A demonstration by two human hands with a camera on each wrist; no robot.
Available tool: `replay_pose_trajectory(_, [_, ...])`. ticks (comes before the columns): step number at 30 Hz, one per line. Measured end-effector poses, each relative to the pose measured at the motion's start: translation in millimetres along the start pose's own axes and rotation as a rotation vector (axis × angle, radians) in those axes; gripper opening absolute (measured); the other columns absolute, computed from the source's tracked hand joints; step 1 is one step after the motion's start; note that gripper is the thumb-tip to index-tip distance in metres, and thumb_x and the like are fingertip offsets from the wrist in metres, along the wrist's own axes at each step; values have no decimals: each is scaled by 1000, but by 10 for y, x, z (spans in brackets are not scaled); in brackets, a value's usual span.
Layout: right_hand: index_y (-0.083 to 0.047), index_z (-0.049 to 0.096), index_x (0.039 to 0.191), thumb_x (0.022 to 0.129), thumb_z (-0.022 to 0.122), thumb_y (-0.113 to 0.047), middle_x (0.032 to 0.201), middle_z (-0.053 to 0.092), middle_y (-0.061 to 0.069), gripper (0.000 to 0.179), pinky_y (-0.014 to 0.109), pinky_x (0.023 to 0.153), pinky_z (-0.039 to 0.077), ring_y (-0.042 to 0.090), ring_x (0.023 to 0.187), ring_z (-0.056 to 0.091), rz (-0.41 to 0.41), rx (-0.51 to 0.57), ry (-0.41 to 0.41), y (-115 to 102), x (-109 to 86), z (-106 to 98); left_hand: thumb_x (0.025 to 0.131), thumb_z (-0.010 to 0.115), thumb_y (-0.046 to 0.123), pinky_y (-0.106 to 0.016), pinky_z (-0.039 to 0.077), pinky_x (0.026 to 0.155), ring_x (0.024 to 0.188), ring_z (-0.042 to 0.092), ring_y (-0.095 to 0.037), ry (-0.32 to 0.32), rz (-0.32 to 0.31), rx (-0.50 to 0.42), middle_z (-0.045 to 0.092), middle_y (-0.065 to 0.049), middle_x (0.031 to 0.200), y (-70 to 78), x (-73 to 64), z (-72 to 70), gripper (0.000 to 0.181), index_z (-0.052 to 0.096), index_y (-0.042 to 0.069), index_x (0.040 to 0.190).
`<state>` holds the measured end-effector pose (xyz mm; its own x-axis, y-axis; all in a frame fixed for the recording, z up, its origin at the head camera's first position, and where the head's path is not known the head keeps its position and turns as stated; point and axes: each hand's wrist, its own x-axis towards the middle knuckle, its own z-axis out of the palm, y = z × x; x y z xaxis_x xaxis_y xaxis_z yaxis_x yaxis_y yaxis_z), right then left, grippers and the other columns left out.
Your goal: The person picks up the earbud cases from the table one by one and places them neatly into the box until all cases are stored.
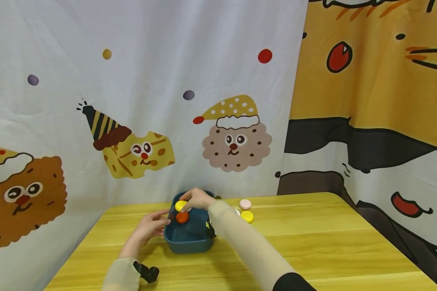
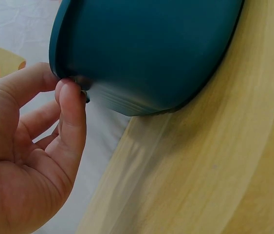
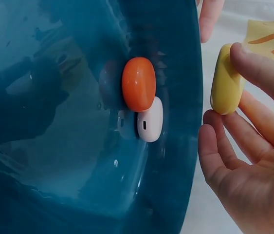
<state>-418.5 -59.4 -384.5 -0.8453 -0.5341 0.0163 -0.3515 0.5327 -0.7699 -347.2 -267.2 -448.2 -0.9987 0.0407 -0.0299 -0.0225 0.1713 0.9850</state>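
A dark-blue oblong basin stands near the back of the table. My left hand holds its left side, with thumb and forefinger together at the rim. My right hand pinches a yellow rounded case between thumb and fingers. In the right wrist view this case shows beside the basin's wall; in the head view it overlaps the basin's inside, at the far left. Inside the basin, an orange rounded case lies against a white rounded case with a small dark slot.
Right of the basin, a pink round case and another yellow case lie on the wooden table. A white one is partly hidden by the right sleeve. A printed curtain hangs close behind the table.
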Motion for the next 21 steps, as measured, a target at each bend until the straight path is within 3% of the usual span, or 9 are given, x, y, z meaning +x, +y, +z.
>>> replay_pose_trajectory(21, [-10,71,118,74,84,-12,114,67,0,46,34,89,49,20,105,60,56,-32,-57,29,66,89,89,65,8,-28,53,58,62,55,-17,-5,-6,-4,62,-15,99,29,-25,1,54,48,-5,139])
